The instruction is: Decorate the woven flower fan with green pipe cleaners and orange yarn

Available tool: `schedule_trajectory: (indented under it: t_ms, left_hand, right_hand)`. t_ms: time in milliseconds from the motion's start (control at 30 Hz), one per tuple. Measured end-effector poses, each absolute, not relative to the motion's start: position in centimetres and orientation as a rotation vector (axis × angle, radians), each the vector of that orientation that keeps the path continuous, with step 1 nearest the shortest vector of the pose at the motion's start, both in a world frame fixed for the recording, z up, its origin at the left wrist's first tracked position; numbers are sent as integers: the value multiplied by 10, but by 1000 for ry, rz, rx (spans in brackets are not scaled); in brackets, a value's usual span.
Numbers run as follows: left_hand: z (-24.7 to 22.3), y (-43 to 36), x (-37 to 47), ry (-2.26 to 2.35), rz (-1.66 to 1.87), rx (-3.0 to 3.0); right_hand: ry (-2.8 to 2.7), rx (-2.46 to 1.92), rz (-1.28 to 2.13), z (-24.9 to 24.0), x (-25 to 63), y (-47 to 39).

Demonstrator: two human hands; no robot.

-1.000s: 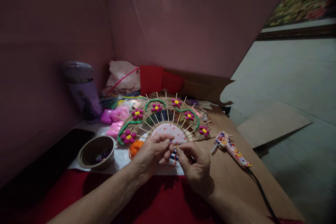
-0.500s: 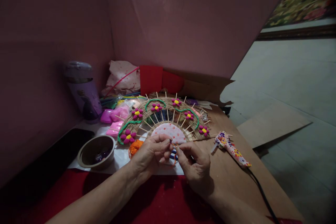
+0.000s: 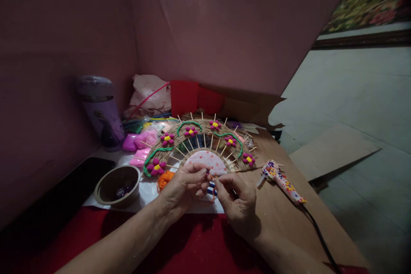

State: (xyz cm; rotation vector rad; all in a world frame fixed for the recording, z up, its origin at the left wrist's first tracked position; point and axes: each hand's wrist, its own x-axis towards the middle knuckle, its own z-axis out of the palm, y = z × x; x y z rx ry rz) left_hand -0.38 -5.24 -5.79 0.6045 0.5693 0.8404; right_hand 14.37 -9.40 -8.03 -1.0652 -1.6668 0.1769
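My left hand pinches a small dark bead at its fingertips, in front of the half-round woven piece. Close beside it, my right hand has thumb and forefinger closed on orange yarn, which passes between both hands and hangs down a little. An orange yarn ball lies behind my left wrist. The woven piece carries magenta flowers with yellow centres, green cords, thin sticks and a white dotted half-disc. Something with blue and white stripes shows between my hands.
A bowl with purple shiny items stands at left, near a purple tumbler and pink packets. A flower-patterned tool with a black cable lies at right. Red cloth covers the front edge; pink walls rise behind.
The hands have hardly moved and keep their pinches. The view has shifted very slightly.
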Motion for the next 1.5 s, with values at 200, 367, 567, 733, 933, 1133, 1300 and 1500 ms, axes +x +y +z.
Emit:
schedule_trajectory:
  t_ms: [200, 367, 567, 733, 933, 1133, 1300, 1500]
  left_hand:
    - [-57, -53, -4, 565, 852, 595]
    - [-56, -52, -3, 561, 866, 577]
    - [-56, -52, -3, 576, 868, 585]
    - [-60, -52, -5, 558, 829, 593]
    - [-58, -54, -5, 546, 815, 591]
    - [-58, -53, -4, 559, 823, 592]
    - [-60, -53, -4, 554, 821, 591]
    - [-59, -55, -4, 545, 809, 587]
  right_hand:
    - [-1666, -1067, 163, -79, 143, -95]
    - [-1659, -1086, 184, -80, 143, -95]
    - [-1660, -1086, 170, -81, 143, -95]
    - [-1662, -1080, 176, -81, 143, -95]
    - [-1655, -1075, 181, -82, 143, -95]
    - [-1652, -1084, 194, -82, 143, -94]
    - [-1651, -1077, 194, -82, 143, -94]
    - [-1656, -1068, 184, -82, 143, -94]
